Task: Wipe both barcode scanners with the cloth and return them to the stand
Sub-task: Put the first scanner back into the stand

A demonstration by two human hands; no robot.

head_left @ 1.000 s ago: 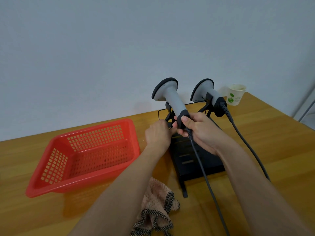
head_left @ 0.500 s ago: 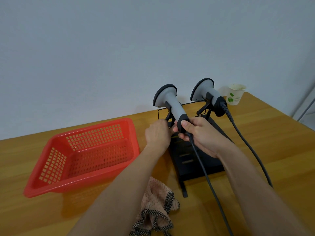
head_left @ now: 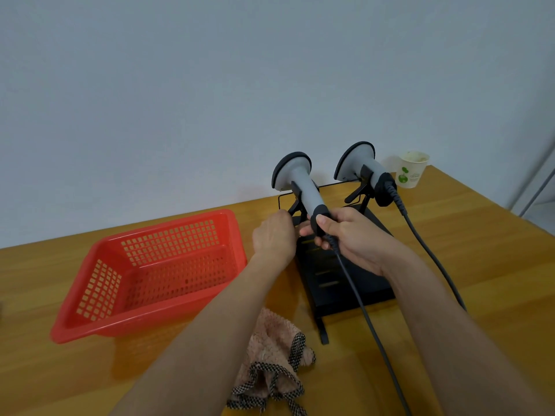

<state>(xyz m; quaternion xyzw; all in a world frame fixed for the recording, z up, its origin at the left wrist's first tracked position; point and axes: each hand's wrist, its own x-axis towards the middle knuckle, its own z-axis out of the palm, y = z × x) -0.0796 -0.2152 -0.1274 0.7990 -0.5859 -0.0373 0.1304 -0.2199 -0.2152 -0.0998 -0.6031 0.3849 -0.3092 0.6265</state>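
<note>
- Two hands meet at the stand (head_left: 345,283): right hand (head_left: 351,238) wraps the near scanner (head_left: 300,187) handle; left hand (head_left: 274,237) curls at its bracket, hold unclear.
- Scanner looks light, rigid, smooth; grip the handle.
- Beyond, second scanner (head_left: 360,166) docked; cloth (head_left: 273,352) below.
- Cup (head_left: 411,172) print unreadable.

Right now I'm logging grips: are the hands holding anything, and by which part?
The right hand grips the left scanner at the dark lower end of its handle. The left hand is at the stand; its grip cannot be told.
</note>
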